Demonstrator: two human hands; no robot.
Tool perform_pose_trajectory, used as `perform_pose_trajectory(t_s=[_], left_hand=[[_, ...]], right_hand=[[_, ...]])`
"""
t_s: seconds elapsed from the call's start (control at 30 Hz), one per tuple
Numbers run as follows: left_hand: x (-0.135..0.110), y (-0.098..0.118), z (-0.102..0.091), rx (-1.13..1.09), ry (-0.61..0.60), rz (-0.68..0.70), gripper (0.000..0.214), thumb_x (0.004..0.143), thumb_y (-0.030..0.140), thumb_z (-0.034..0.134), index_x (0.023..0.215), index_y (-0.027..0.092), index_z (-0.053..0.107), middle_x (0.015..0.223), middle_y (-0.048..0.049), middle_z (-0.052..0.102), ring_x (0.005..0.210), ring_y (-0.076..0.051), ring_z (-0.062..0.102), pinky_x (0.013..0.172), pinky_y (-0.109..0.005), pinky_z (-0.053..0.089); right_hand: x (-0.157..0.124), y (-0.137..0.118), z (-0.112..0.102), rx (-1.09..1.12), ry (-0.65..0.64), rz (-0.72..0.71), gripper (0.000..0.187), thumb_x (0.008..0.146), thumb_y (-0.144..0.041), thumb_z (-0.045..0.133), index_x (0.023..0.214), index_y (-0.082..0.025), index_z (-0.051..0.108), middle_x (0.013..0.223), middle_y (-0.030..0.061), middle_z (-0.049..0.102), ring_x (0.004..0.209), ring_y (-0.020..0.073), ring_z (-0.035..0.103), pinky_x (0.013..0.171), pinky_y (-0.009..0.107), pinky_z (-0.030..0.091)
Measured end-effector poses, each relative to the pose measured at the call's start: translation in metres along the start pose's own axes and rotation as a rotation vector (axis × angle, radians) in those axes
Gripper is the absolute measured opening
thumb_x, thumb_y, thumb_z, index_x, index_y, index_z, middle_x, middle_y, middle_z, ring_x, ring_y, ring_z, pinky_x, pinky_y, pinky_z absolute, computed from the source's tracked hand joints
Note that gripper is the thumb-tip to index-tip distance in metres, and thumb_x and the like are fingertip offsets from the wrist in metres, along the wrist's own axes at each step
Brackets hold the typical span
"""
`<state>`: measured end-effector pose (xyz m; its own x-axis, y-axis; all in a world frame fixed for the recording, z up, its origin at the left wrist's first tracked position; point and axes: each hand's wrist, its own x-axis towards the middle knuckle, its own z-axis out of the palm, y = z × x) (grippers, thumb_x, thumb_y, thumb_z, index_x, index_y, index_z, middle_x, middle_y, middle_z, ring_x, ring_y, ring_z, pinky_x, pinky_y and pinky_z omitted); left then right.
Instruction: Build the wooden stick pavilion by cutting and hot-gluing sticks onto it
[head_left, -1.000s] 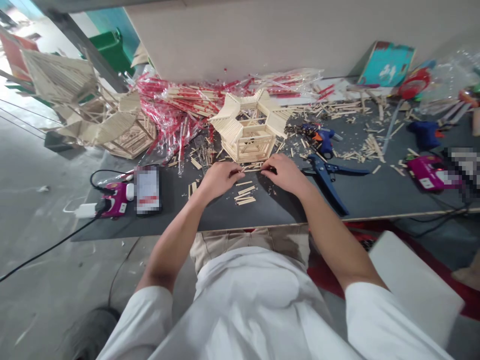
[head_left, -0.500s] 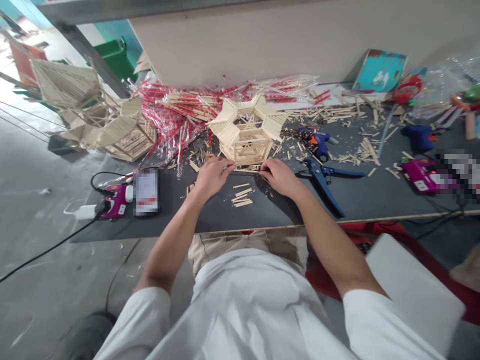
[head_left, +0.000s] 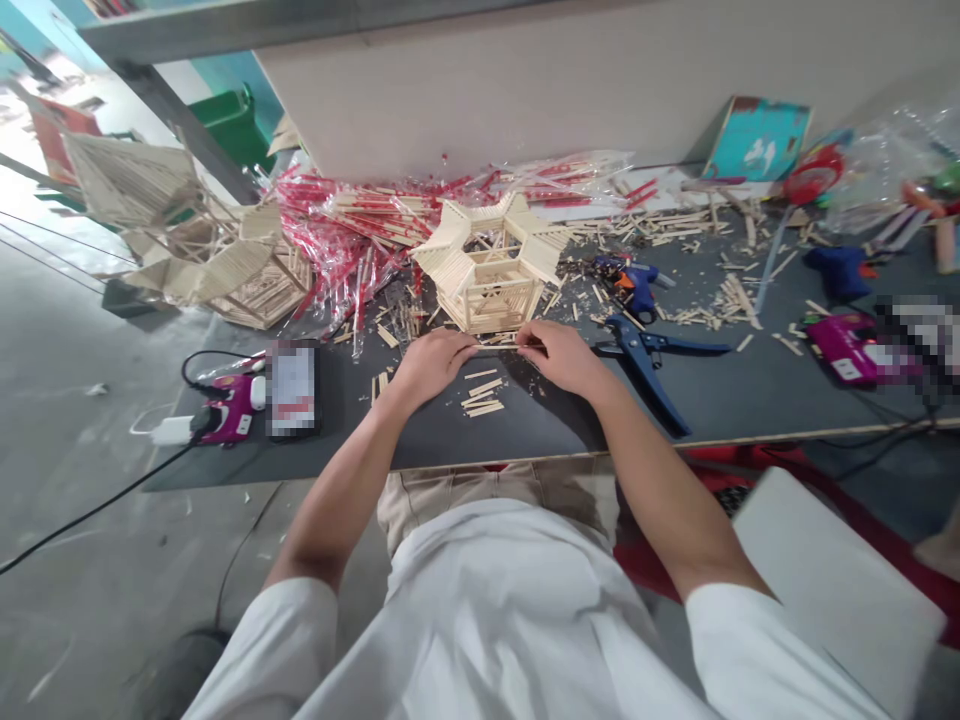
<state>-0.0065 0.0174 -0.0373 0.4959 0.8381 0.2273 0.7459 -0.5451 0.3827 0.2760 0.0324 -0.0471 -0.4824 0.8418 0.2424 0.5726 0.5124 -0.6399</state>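
A thin pale wooden stick (head_left: pixel 497 347) spans the gap between my hands, just in front of a small model building (head_left: pixel 501 268) made of such sticks. My left hand (head_left: pixel 435 362) pinches the stick's left end, and my right hand (head_left: pixel 556 352) has its fingers closed on the right end. The model stands upright, with a star-shaped slatted roof and an open middle. Short cut stick pieces (head_left: pixel 484 395) lie on the dark table (head_left: pixel 442 440) between my forearms. Blue-handled cutters (head_left: pixel 646 365) rest to the right of my right hand.
A larger stick model (head_left: pixel 247 270) stands at the left. Red-and-clear plastic packs of sticks (head_left: pixel 337 215) lie behind. Blue glue guns (head_left: pixel 636 285), scattered scraps and a purple power strip (head_left: pixel 844 350) are on the right. A phone (head_left: pixel 294 388) lies left, by another purple power strip (head_left: pixel 234 405).
Both hands have moved slightly toward me with the stick, away from the model's base. The small model looks shifted slightly left.
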Motion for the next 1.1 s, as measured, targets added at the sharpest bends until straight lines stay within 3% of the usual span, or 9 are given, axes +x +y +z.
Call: perform_pose_trajectory(t_s=[0.93, 1.1], left_hand=[[0.0006, 0.0079, -0.002, -0.043, 0.034, -0.026, 0.041, 0.114, 0.042, 0.046, 0.122, 0.019, 0.079, 0.117, -0.011, 0.081, 0.113, -0.027, 0.074, 0.102, -0.037, 0.055], [0.0001, 0.0097, -0.0053, -0.108, 0.14, -0.026, 0.04, 0.114, 0.042, 0.047, 0.123, 0.018, 0.078, 0.119, -0.0099, 0.081, 0.111, -0.025, 0.075, 0.099, -0.035, 0.055]], right_hand=[[-0.0016, -0.0035, -0.0025, 0.004, 0.064, -0.017, 0.002, 0.096, -0.025, 0.062, 0.095, -0.024, 0.064, 0.095, 0.0062, 0.072, 0.088, 0.024, 0.068, 0.083, 0.036, 0.052], [-0.0024, -0.0026, -0.0028, 0.019, 0.073, -0.027, 0.011, 0.096, -0.022, 0.059, 0.102, -0.023, 0.069, 0.103, 0.0076, 0.074, 0.092, 0.0243, 0.07, 0.086, 0.037, 0.054]])
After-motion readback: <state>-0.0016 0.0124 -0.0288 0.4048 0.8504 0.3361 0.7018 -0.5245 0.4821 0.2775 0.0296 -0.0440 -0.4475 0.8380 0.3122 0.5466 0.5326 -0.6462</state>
